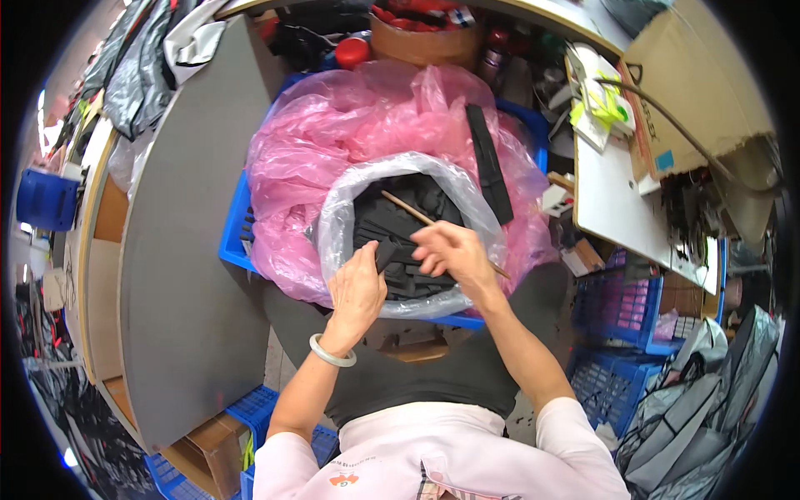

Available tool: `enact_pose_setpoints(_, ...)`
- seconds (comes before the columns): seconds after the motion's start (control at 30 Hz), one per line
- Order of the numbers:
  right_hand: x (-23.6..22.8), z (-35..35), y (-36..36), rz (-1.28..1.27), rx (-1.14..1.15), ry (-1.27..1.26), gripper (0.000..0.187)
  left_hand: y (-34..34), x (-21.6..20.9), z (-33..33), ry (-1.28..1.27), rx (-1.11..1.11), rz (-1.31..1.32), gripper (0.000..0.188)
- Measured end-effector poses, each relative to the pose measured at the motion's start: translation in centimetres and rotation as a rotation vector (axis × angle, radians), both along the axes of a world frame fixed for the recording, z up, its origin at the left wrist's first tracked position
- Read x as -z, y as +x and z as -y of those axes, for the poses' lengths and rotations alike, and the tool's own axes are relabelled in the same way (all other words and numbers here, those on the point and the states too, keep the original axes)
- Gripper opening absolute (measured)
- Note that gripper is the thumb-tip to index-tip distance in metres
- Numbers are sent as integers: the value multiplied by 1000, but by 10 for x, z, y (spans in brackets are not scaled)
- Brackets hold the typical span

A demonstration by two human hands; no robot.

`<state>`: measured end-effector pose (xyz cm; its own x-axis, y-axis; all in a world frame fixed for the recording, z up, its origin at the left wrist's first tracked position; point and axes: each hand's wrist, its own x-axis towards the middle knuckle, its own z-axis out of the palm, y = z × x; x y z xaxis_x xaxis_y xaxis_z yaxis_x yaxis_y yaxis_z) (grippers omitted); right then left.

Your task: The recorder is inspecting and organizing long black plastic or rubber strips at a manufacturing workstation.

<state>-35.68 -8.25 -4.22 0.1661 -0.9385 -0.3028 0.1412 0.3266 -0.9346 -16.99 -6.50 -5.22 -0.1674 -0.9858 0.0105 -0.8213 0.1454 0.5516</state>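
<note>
My left hand, with a pale bangle on its wrist, pinches a small black fabric piece over the bag's near left part. A thin wooden stick runs slantwise through my right hand, which grips it with the fingertips curled toward the left hand. Beneath both hands, a clear plastic bag with a rolled rim holds many folded black strips. One long black strip lies apart on pink plastic sheeting to the bag's right.
Under the pink plastic is a blue crate, close to my knees. A grey panel rises at the left. To the right stand a white tabletop and stacked blue baskets. Behind the crate sits a round brown container.
</note>
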Motion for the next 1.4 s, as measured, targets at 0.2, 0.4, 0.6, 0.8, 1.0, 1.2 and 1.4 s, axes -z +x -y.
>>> enact_pose_setpoints(0.2, 17, -10, -5, 177, 56, 18, 12, -11, -20, 0, -148, 147, 151, 40)
enact_pose_setpoints(0.4, 29, -31, -7, 187, 157, -54, 11, 19, -16, -5, 784, -152, -1103, 30)
enact_pose_setpoints(0.6, 46, -43, 12, 309, 379, 33, 11, 20, 12, -3, 456, -339, -1150, 28)
enact_pose_setpoints(0.8, 50, -39, 30, 378, 464, 92, 11, -47, 12, 5, 551, -271, -1632, 49)
enact_pose_setpoints(1.0, 59, 26, -19, 124, 525, -108, 8, -55, 21, 32, 542, -448, -1649, 45)
enact_pose_setpoints(1.2, 60, 68, -64, -51, 570, -183, 7, 3, 35, 23, 650, -571, -1517, 42)
enact_pose_setpoints(1.4, 132, 34, -13, -779, 136, -399, 17, 24, 60, -12, 855, -703, -1587, 41)
